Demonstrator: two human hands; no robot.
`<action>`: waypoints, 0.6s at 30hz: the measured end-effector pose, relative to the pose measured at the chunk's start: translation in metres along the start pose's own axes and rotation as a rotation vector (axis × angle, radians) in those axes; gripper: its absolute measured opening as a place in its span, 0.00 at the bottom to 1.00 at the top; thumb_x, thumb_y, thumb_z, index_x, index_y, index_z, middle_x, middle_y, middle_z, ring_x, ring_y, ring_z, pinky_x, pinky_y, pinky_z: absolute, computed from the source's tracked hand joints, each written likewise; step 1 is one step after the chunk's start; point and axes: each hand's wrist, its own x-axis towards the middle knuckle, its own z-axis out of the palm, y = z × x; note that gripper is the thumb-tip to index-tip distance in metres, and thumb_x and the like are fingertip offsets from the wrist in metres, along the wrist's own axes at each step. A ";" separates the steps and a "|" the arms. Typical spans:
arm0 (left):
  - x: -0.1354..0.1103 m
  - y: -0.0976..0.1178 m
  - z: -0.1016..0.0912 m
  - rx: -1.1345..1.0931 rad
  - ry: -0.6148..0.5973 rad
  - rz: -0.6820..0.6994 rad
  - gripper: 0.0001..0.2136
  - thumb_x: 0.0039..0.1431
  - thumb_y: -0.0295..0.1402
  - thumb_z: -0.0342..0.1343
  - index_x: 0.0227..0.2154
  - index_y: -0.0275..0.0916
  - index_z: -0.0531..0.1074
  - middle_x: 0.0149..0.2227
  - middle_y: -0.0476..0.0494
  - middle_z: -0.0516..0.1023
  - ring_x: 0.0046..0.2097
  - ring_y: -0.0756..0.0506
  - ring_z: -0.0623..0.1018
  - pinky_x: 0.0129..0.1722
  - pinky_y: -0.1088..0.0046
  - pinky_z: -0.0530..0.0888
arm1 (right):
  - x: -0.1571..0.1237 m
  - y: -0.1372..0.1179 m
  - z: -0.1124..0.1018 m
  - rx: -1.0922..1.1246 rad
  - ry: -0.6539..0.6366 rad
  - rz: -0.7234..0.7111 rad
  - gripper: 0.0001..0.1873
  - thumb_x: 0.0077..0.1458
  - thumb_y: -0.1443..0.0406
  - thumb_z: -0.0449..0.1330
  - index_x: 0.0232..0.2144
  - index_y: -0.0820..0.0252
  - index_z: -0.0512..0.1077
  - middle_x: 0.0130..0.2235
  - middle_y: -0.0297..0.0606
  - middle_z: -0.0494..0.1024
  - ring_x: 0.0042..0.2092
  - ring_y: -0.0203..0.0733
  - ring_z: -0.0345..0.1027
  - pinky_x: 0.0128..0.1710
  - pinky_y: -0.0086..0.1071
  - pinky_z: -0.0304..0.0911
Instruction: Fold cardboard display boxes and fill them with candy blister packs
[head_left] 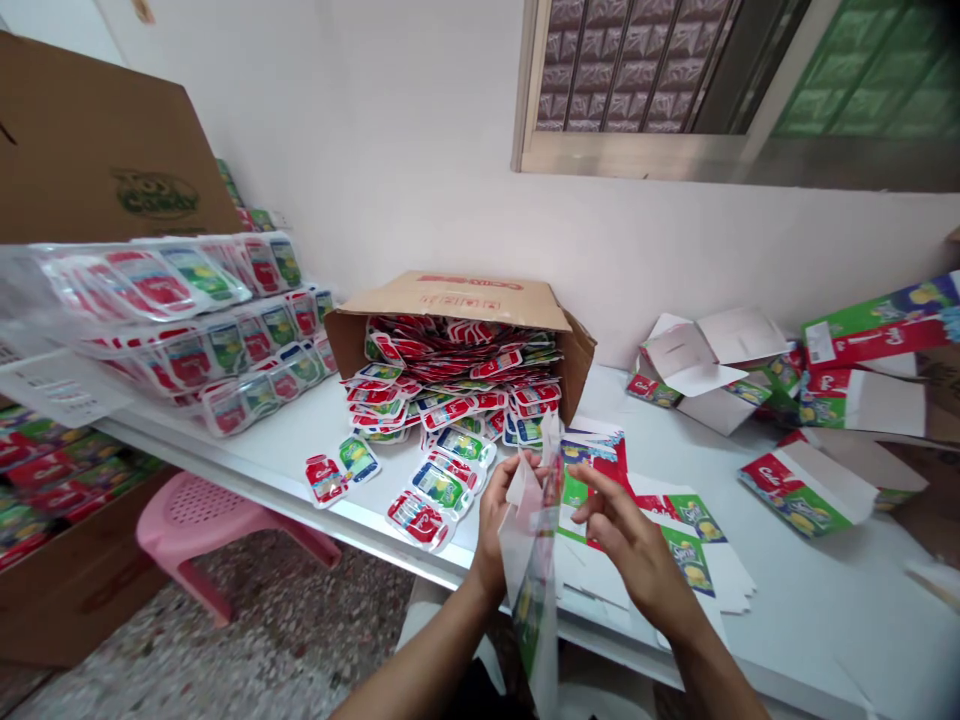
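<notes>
My left hand (493,530) is closed around a printed box carton (531,575), raised above the table's front edge and seen nearly edge-on. White board and a green print show on it. My right hand (637,545) is just to the right of the carton, fingers apart and slightly bent; whether a fingertip touches it I cannot tell. Beneath the right hand lies a pile of flat cartons (690,560) in red, green and white. Left of my hands, several bottle- and can-shaped candy packets (442,485) lie on the white table (810,600).
A cardboard box (450,295) on its side spills packets toward me. Bagged strips of packets (240,340) are stacked on the left beside a large carton (112,150). Opened printed boxes (806,480) lie at right. A pink stool (202,510) stands below the table.
</notes>
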 end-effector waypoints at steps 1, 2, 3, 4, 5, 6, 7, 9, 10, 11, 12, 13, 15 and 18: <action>0.000 0.004 0.000 0.015 -0.032 0.000 0.19 0.55 0.38 0.53 0.49 0.41 0.67 0.51 0.40 0.73 0.51 0.38 0.74 0.49 0.59 0.73 | 0.006 0.001 0.000 -0.047 -0.008 -0.016 0.28 0.61 0.53 0.49 0.61 0.52 0.56 0.43 0.39 0.73 0.44 0.42 0.67 0.46 0.37 0.64; 0.000 0.009 0.000 0.051 -0.053 0.011 0.20 0.54 0.39 0.54 0.50 0.42 0.67 0.51 0.40 0.73 0.53 0.38 0.73 0.50 0.58 0.72 | 0.012 0.002 0.001 -0.094 -0.036 -0.044 0.29 0.60 0.54 0.51 0.62 0.51 0.55 0.46 0.39 0.72 0.45 0.42 0.67 0.47 0.37 0.63; 0.000 0.014 0.000 0.093 -0.063 0.032 0.20 0.54 0.41 0.54 0.50 0.42 0.68 0.52 0.40 0.72 0.55 0.37 0.71 0.51 0.58 0.71 | 0.016 0.003 0.003 -0.139 -0.067 -0.078 0.29 0.59 0.55 0.52 0.62 0.50 0.55 0.48 0.40 0.71 0.47 0.43 0.66 0.49 0.38 0.63; -0.001 0.018 0.001 0.128 -0.070 0.057 0.21 0.53 0.43 0.54 0.50 0.43 0.68 0.53 0.40 0.71 0.56 0.36 0.69 0.53 0.57 0.70 | 0.020 0.003 0.005 -0.182 -0.092 -0.109 0.30 0.58 0.55 0.54 0.62 0.49 0.55 0.51 0.40 0.70 0.48 0.43 0.66 0.50 0.39 0.62; -0.002 0.022 0.001 0.152 -0.073 0.083 0.22 0.53 0.45 0.54 0.50 0.43 0.69 0.55 0.40 0.70 0.58 0.35 0.68 0.54 0.55 0.68 | 0.022 0.002 0.008 -0.219 -0.106 -0.130 0.30 0.57 0.56 0.55 0.61 0.49 0.56 0.53 0.40 0.68 0.48 0.43 0.65 0.51 0.39 0.61; -0.002 0.025 0.002 0.167 -0.072 0.101 0.23 0.53 0.46 0.53 0.50 0.42 0.69 0.56 0.40 0.68 0.59 0.35 0.66 0.56 0.54 0.66 | 0.023 0.002 0.010 -0.243 -0.111 -0.136 0.31 0.56 0.57 0.56 0.61 0.49 0.55 0.54 0.40 0.67 0.47 0.43 0.66 0.51 0.39 0.61; -0.002 0.027 0.002 0.170 -0.071 0.108 0.23 0.53 0.46 0.53 0.50 0.42 0.69 0.57 0.40 0.67 0.60 0.34 0.65 0.57 0.54 0.66 | 0.024 0.001 0.011 -0.251 -0.108 -0.129 0.32 0.56 0.57 0.57 0.62 0.49 0.55 0.54 0.40 0.67 0.44 0.41 0.67 0.49 0.38 0.63; -0.002 0.028 0.002 0.138 -0.061 0.083 0.22 0.52 0.45 0.53 0.49 0.42 0.70 0.56 0.40 0.69 0.58 0.35 0.68 0.54 0.56 0.68 | 0.023 0.000 0.013 -0.245 -0.085 -0.090 0.34 0.55 0.58 0.58 0.62 0.50 0.53 0.50 0.39 0.69 0.36 0.37 0.67 0.43 0.36 0.65; -0.003 0.027 0.002 0.099 -0.065 0.047 0.22 0.51 0.43 0.53 0.48 0.43 0.69 0.54 0.41 0.71 0.55 0.35 0.70 0.52 0.56 0.70 | 0.023 0.000 0.013 -0.240 -0.062 -0.065 0.34 0.54 0.58 0.58 0.61 0.51 0.54 0.46 0.38 0.70 0.33 0.35 0.66 0.41 0.35 0.65; -0.004 0.027 0.002 0.040 -0.081 0.009 0.22 0.50 0.42 0.53 0.48 0.43 0.68 0.52 0.41 0.73 0.53 0.36 0.73 0.49 0.57 0.71 | 0.023 0.000 0.013 -0.235 -0.036 -0.041 0.32 0.54 0.58 0.59 0.59 0.53 0.57 0.42 0.36 0.71 0.32 0.35 0.65 0.39 0.34 0.65; -0.006 0.026 0.002 -0.031 -0.111 -0.025 0.22 0.49 0.41 0.51 0.49 0.42 0.67 0.51 0.41 0.73 0.50 0.36 0.74 0.47 0.57 0.72 | 0.022 0.000 0.012 -0.226 -0.017 -0.017 0.29 0.53 0.57 0.60 0.56 0.54 0.60 0.38 0.34 0.71 0.31 0.35 0.65 0.38 0.33 0.64; -0.008 0.026 0.002 -0.095 -0.145 -0.047 0.23 0.48 0.41 0.49 0.49 0.42 0.66 0.51 0.41 0.73 0.49 0.36 0.75 0.46 0.56 0.73 | 0.021 0.000 0.012 -0.205 -0.015 0.011 0.26 0.53 0.57 0.60 0.52 0.56 0.63 0.34 0.32 0.70 0.31 0.36 0.65 0.36 0.33 0.64; -0.011 0.024 0.002 -0.152 -0.187 -0.053 0.24 0.47 0.40 0.45 0.50 0.40 0.63 0.51 0.39 0.72 0.48 0.36 0.75 0.44 0.56 0.72 | 0.020 -0.002 0.010 -0.119 -0.065 0.068 0.18 0.53 0.57 0.60 0.44 0.57 0.65 0.31 0.30 0.70 0.32 0.37 0.66 0.34 0.31 0.63; -0.007 0.023 -0.003 -0.027 -0.123 0.019 0.24 0.49 0.40 0.42 0.51 0.39 0.60 0.49 0.39 0.70 0.47 0.38 0.74 0.44 0.58 0.72 | 0.016 -0.006 0.001 0.013 -0.183 0.118 0.13 0.54 0.57 0.60 0.37 0.56 0.63 0.31 0.30 0.73 0.33 0.37 0.69 0.33 0.31 0.64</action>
